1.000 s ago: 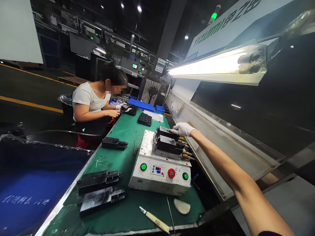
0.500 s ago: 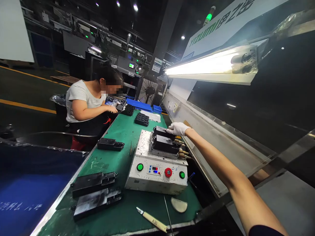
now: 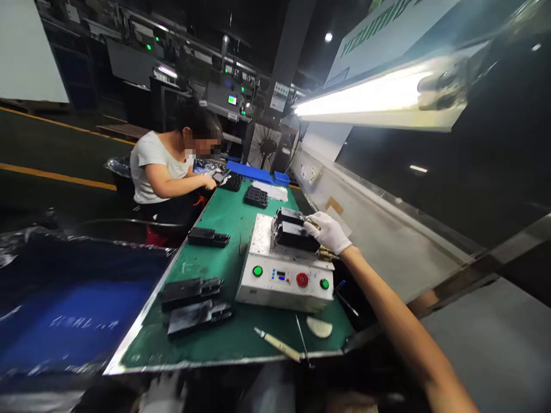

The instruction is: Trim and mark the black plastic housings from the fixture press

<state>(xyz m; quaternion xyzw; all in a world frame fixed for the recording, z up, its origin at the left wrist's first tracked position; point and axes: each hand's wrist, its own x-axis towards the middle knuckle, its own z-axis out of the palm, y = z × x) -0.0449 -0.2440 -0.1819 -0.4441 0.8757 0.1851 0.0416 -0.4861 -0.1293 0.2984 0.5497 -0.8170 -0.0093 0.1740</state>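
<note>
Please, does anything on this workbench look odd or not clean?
Yes: the lower black moulded part has pale smears across its top, and the white plate of the bench machine looks blotched. It could be residue or wear; I cannot tell which.

Place: a factory assembly floor, seen from the worker's own head.
Around the fingers: the white-gloved fingers (image 3: pixel 312 225) of the right hand work over a green-matted workbench (image 3: pixel 224 338) and a white bench-top control unit (image 3: pixel 284 292) with push buttons, just below them.
Above the fingers: a long fluorescent tube lamp (image 3: pixel 370 97).
Beyond the fingers: a seated co-worker (image 3: pixel 161 166) at the same bench, blue plastic trays (image 3: pixel 249 173), an industrial fan (image 3: pixel 263 148) and machinery with green indicator lights (image 3: pixel 226 100).
Far left of the fingers: a dark floor marked with a yellow line (image 3: pixel 55 178).
</note>
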